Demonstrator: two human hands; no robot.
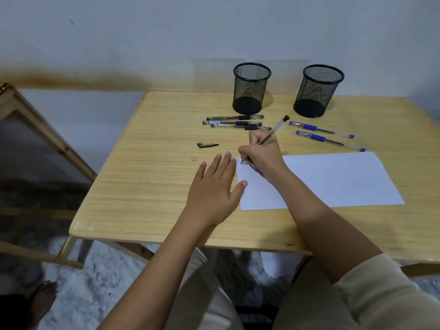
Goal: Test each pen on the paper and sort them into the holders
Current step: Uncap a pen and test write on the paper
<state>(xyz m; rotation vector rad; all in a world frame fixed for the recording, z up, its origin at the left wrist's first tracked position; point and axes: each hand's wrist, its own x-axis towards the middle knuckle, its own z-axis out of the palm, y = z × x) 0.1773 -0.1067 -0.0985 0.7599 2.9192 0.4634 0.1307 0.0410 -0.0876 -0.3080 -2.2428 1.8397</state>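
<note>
My right hand (260, 154) grips an uncapped clear pen (277, 127), its tip touching the top left corner of the white paper (333, 179). My left hand (215, 186) lies flat and open on the table, its thumb pressing the paper's left edge. The pen's black cap (207, 145) lies to the left of my hands. Three black pens (235, 123) lie side by side behind my right hand. Two blue pens (323, 134) lie to the right. Two black mesh holders stand at the back, a left holder (251, 88) and a right holder (317, 90); both look empty.
The wooden table (147, 186) stands against a pale wall. A wooden frame (47, 132) leans at the left. A bare foot (44, 298) shows on the floor at the lower left.
</note>
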